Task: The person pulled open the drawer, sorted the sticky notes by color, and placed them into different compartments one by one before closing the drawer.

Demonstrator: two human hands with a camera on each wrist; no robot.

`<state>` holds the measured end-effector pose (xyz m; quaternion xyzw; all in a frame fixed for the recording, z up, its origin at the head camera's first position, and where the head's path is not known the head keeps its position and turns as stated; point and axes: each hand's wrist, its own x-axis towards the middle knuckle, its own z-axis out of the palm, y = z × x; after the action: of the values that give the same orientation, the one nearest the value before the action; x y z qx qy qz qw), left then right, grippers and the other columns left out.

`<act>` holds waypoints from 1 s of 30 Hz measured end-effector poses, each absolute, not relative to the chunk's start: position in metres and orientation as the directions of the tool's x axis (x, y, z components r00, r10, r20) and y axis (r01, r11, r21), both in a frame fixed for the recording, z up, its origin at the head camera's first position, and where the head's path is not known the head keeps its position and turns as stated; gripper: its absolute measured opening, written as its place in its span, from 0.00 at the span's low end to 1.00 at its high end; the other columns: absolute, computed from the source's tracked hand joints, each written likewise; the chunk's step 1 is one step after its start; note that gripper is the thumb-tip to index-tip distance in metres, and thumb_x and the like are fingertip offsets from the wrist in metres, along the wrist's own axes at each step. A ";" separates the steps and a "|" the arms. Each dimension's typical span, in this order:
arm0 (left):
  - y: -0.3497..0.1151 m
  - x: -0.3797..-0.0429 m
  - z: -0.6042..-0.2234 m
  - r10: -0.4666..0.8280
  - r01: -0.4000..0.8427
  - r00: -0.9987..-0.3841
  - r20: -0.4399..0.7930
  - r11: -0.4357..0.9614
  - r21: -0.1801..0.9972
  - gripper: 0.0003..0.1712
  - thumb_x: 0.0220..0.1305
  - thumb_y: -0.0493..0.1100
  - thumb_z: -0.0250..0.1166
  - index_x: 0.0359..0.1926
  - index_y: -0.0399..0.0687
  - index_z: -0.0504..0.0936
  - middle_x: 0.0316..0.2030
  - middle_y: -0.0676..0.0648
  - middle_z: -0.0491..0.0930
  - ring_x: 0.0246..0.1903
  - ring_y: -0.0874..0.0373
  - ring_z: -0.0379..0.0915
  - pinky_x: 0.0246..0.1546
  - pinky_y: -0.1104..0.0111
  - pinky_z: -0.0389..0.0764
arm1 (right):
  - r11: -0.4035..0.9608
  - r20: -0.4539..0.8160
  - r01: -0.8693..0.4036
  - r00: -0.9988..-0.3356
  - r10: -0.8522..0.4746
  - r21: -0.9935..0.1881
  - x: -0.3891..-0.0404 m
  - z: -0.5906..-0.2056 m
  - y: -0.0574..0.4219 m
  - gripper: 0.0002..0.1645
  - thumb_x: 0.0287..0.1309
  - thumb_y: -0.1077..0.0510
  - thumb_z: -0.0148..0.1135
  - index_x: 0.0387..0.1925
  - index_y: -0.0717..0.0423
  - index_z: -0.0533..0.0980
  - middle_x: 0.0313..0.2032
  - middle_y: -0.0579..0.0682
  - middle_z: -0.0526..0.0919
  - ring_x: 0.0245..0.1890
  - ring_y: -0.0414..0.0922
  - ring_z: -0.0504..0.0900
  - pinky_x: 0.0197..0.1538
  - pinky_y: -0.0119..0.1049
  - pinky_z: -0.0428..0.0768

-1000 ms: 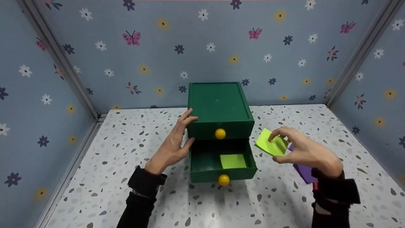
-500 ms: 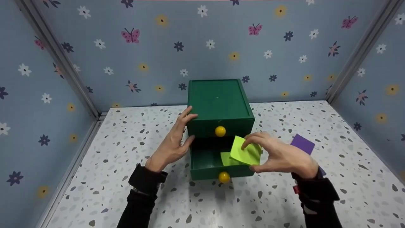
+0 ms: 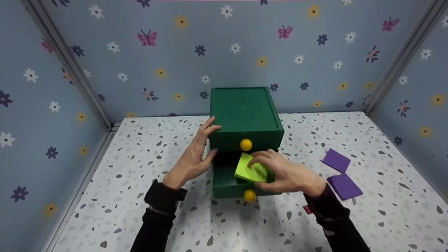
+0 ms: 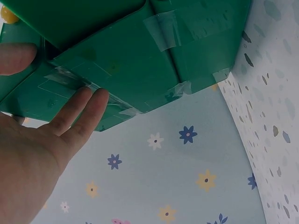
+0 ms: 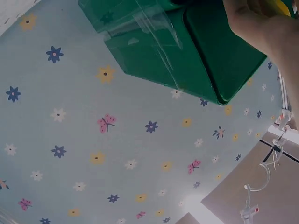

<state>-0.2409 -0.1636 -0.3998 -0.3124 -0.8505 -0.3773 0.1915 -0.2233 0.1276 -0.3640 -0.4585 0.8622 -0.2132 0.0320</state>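
A green two-drawer box (image 3: 243, 108) with yellow knobs stands against the back wall, its lower drawer (image 3: 227, 190) pulled out. My right hand (image 3: 288, 173) pinches a lime-green pad of sticky notes (image 3: 249, 170) between thumb and fingers, tilted over the open drawer. The held pad and hand hide most of the drawer's right half, including the other green pad seen there before. My left hand (image 3: 192, 159) rests on the box's left side, fingertips at the top edge and thumb lower down. Its straight fingers touch the taped side wall (image 4: 126, 70) in the left wrist view.
Purple sticky notes lie on the speckled table to the right: one square (image 3: 336, 161) farther back and a small stack (image 3: 345, 186) nearer. Patterned walls (image 3: 168, 59) enclose the table at the back and both sides.
My right hand has carried the green pad leftward from beside the box to over the open lower drawer, uncovering the purple notes. My left hand has stayed on the box.
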 end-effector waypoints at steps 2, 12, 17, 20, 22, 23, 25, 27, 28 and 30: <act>-0.162 -0.242 -0.400 0.393 0.680 -0.728 0.561 0.518 0.519 0.37 0.67 0.35 0.54 0.72 0.61 0.51 0.75 0.52 0.39 0.74 0.61 0.40 0.73 0.67 0.54 | 0.478 0.155 -0.788 -0.567 -0.809 -0.388 -0.223 -0.368 0.125 0.27 0.58 0.45 0.61 0.57 0.45 0.69 0.64 0.49 0.68 0.64 0.46 0.65 0.72 0.43 0.60; -0.162 -0.242 -0.399 0.386 0.674 -0.732 0.561 0.529 0.515 0.38 0.67 0.35 0.55 0.72 0.63 0.50 0.75 0.53 0.39 0.74 0.61 0.41 0.73 0.69 0.55 | 0.440 0.174 -0.805 -0.537 -0.825 -0.399 -0.227 -0.377 0.112 0.25 0.64 0.42 0.54 0.58 0.47 0.68 0.63 0.50 0.69 0.63 0.49 0.65 0.66 0.48 0.64; -0.165 -0.241 -0.400 0.381 0.666 -0.739 0.556 0.535 0.519 0.38 0.67 0.36 0.55 0.72 0.63 0.50 0.75 0.54 0.38 0.74 0.61 0.41 0.72 0.71 0.55 | 0.453 0.206 -0.809 -0.549 -0.810 -0.375 -0.228 -0.385 0.103 0.26 0.68 0.40 0.47 0.60 0.47 0.66 0.61 0.48 0.69 0.59 0.45 0.67 0.64 0.42 0.66; -0.165 -0.240 -0.400 0.380 0.666 -0.740 0.555 0.534 0.521 0.38 0.67 0.36 0.55 0.72 0.64 0.49 0.75 0.55 0.38 0.74 0.61 0.40 0.72 0.69 0.56 | 0.483 0.200 -0.801 -0.569 -0.797 -0.353 -0.228 -0.390 0.099 0.26 0.69 0.39 0.43 0.60 0.47 0.67 0.60 0.47 0.71 0.58 0.43 0.68 0.63 0.39 0.68; -0.165 -0.240 -0.401 0.378 0.664 -0.741 0.555 0.535 0.523 0.38 0.67 0.37 0.55 0.72 0.64 0.50 0.75 0.55 0.38 0.74 0.61 0.40 0.72 0.69 0.57 | 0.501 0.191 -0.792 -0.584 -0.789 -0.348 -0.228 -0.391 0.098 0.26 0.69 0.39 0.41 0.59 0.47 0.68 0.60 0.47 0.71 0.59 0.43 0.69 0.64 0.39 0.68; -0.165 -0.240 -0.400 0.377 0.663 -0.742 0.554 0.535 0.523 0.38 0.68 0.37 0.55 0.72 0.64 0.50 0.75 0.55 0.39 0.74 0.61 0.40 0.72 0.69 0.57 | 0.507 0.187 -0.789 -0.588 -0.787 -0.348 -0.227 -0.391 0.098 0.26 0.69 0.39 0.41 0.59 0.47 0.69 0.60 0.47 0.72 0.59 0.44 0.69 0.65 0.39 0.68; -0.165 -0.240 -0.400 0.376 0.662 -0.742 0.554 0.536 0.523 0.38 0.68 0.37 0.55 0.72 0.64 0.50 0.75 0.55 0.39 0.74 0.61 0.39 0.72 0.70 0.56 | 0.508 0.184 -0.787 -0.589 -0.787 -0.350 -0.228 -0.391 0.099 0.27 0.69 0.38 0.41 0.58 0.48 0.70 0.60 0.48 0.72 0.60 0.44 0.70 0.66 0.40 0.67; -0.165 -0.240 -0.400 0.377 0.666 -0.739 0.558 0.535 0.520 0.38 0.67 0.37 0.55 0.72 0.63 0.50 0.75 0.55 0.39 0.74 0.61 0.39 0.72 0.71 0.55 | 0.502 0.192 -0.792 -0.584 -0.789 -0.348 -0.228 -0.391 0.101 0.27 0.69 0.38 0.41 0.58 0.48 0.70 0.60 0.48 0.73 0.60 0.44 0.70 0.66 0.40 0.67; -0.165 -0.240 -0.400 0.378 0.668 -0.737 0.561 0.534 0.518 0.37 0.68 0.37 0.55 0.72 0.63 0.50 0.75 0.54 0.39 0.74 0.61 0.39 0.72 0.71 0.55 | 0.498 0.197 -0.794 -0.581 -0.789 -0.349 -0.228 -0.390 0.102 0.27 0.69 0.39 0.42 0.58 0.49 0.71 0.59 0.48 0.73 0.60 0.44 0.70 0.65 0.40 0.68; -0.164 -0.240 -0.401 0.379 0.675 -0.730 0.569 0.531 0.512 0.37 0.67 0.36 0.55 0.72 0.62 0.50 0.75 0.53 0.39 0.74 0.61 0.39 0.72 0.72 0.54 | 0.493 0.202 -0.797 -0.578 -0.791 -0.348 -0.229 -0.389 0.104 0.26 0.69 0.39 0.43 0.57 0.48 0.71 0.59 0.46 0.74 0.59 0.44 0.71 0.64 0.40 0.69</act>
<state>-0.2403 -0.1642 -0.4006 -0.3091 -0.8521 -0.3728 0.1987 -0.2290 0.1039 -0.3891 -0.4595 0.8641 -0.2054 -0.0077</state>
